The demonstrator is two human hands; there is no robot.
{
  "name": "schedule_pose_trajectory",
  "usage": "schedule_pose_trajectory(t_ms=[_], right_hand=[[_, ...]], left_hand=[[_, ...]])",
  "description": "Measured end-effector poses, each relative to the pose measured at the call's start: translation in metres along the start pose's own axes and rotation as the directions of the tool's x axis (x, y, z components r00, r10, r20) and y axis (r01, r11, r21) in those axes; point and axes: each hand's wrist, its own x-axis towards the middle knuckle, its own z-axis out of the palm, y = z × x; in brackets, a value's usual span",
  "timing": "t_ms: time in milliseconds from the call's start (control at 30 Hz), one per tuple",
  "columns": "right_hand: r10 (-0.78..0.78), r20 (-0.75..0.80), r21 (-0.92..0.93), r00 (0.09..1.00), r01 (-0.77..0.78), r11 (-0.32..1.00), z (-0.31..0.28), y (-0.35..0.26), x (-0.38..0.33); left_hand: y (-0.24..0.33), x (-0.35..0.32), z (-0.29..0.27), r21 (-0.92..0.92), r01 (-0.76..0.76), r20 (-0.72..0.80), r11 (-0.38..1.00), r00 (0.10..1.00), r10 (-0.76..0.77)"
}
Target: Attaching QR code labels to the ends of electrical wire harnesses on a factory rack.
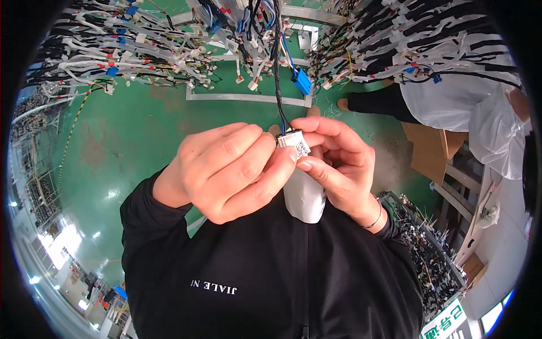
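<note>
In front of my chest, both hands are closed around a white wire connector (286, 139) with a small printed label (301, 148) on its face. My left hand (226, 169) pinches it from the left, the thumb tip pressing at the label's edge. My right hand (339, 164) grips it from the other side between thumb and fingers. A black-wrapped wire bundle (277, 73) runs up from the connector. Beneath the hands hangs a smooth white piece (305, 198); what it is and whether a hand holds it I cannot tell.
Wire harnesses hang thickly at the far left (124, 53) and far right (418, 45). A blue connector (302, 82) dangles just ahead. A metal frame (248, 98) stands over the green floor. At right are a person's dark trouser leg (378, 105), cardboard (432, 147) and a bin of connectors (429, 254).
</note>
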Motion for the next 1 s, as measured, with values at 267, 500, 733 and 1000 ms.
schedule_pose_trajectory(t_ms=[267,500,733,1000], right_hand=[[0.003,-0.008,-0.002,1.000,-0.003,1.000,0.001,-0.003,0.000],[-0.012,-0.005,-0.002,1.000,0.012,1.000,0.001,-0.002,0.002],[-0.027,-0.020,-0.006,0.999,0.027,1.000,-0.001,-0.001,0.004],[-0.017,-0.019,-0.004,1.000,0.017,1.000,0.000,-0.002,0.005]], left_hand=[[0.003,-0.003,-0.009,-0.066,0.062,0.137,0.996,0.989,-0.052],[0.000,-0.002,-0.008,-0.063,0.054,0.147,0.997,0.988,-0.044],[-0.005,0.000,-0.007,-0.084,0.039,0.171,0.996,0.985,-0.025],[-0.012,0.006,0.000,-0.016,-0.057,0.060,0.998,0.997,0.058]])
